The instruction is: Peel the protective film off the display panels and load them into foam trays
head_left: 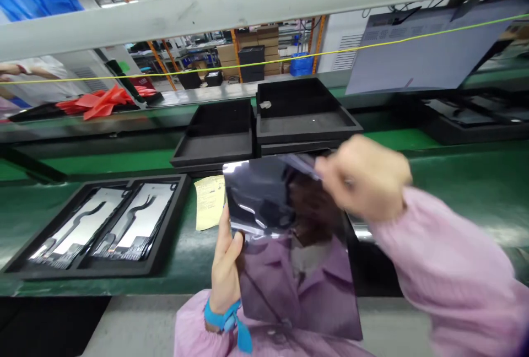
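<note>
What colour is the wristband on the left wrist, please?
The wristband is blue, clearest in head view.

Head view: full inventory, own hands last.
Glossy panel: 1, dark, centre foreground
Bench: 1, green, mid-view
Divided tray: 1, black, bench left
Cabled panels: 2, silver and black, in divided tray
Tray stacks: 2, black, behind glossy panel
Far tray: 1, black, far right
Paper: 1, yellow, left of glossy panel
Hanging sheet: 1, pale grey, upper right
Cord: 1, yellow-green, across upper view
Red pieces: count unclear, red, back left
Beam: 1, off-white, across top
Cardboard boxes: several, brown, background
Co-worker: 1, white clothing, far left
Wristband: 1, blue, left wrist
Sleeves: 2, pink, both arms
Left hand: 1, bare, gripping glossy panel's left edge
Right hand: 1, bare, blurred, at panel's upper right
</note>
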The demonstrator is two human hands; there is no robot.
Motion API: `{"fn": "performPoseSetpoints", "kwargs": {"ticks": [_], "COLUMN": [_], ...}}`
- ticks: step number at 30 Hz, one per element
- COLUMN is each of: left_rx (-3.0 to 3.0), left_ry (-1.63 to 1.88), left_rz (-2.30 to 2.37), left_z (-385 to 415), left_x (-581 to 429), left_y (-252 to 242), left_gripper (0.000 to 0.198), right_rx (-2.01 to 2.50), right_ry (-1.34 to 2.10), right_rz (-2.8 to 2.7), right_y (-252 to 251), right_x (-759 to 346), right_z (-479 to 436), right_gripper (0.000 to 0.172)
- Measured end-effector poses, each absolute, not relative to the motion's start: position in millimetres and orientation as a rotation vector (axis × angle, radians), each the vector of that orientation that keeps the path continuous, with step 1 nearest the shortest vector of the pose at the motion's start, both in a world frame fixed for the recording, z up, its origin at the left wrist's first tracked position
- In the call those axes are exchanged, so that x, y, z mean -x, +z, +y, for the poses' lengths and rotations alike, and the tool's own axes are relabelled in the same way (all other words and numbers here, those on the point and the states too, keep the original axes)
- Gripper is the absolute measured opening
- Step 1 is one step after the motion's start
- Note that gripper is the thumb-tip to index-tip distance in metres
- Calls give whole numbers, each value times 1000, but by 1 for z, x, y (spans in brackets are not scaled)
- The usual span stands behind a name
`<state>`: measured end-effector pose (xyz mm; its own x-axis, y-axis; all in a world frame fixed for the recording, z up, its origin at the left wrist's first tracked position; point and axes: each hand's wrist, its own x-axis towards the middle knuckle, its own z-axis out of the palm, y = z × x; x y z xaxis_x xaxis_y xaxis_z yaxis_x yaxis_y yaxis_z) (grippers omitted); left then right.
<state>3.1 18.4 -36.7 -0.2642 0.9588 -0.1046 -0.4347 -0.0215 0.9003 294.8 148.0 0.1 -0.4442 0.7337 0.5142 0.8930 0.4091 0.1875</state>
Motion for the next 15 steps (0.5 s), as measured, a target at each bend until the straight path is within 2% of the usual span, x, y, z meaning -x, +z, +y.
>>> {"fn": "performPoseSetpoints", "kwargs": {"ticks": [4,9,15], "left_rx": [-584,-275,-22], "left_ry": [1621,1883,2338], "left_rz": [1078,1157,1406], "left_z": [20,7,-44], "left_x": [8,64,163], "left_y": [-35,-34,-45], "left_gripper": [43,46,47], "right_rx": [1414,1107,645], "right_ry": [-643,-606,-625], "right_rz": [-2257,-2307,-2390], "right_y": [-6,-5,15], "right_x": [-288,-253,-179], "right_z": [227,282,263], "right_gripper": [57,78,50]}}
